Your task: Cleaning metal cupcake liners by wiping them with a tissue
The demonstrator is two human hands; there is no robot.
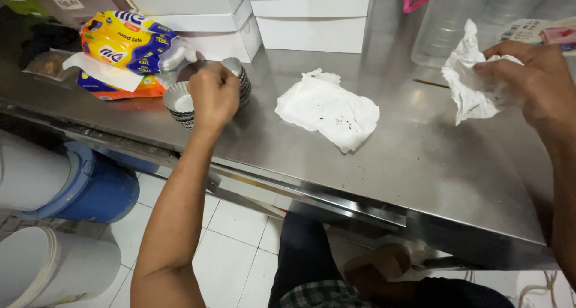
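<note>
The left hand (213,97) rests curled on stacked fluted metal cups (180,102) at the steel worktop (420,158)'s left; its grip is hidden, so I cannot tell. The right hand (531,83) pinches a crumpled white tissue (471,83). Another tissue (329,109) lies between, speckled, perhaps with crumbs. A yellow-blue packet (126,44) sits behind.

Head-worn view, steeply down, seemingly close.

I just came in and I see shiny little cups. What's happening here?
A person sits at a steel table. The left hand rests on stacks of small fluted metal cups. The right hand holds a crumpled white tissue. Another tissue, with dark specks on it, lies flat between them. A colourful packet sits behind the cups.
</note>
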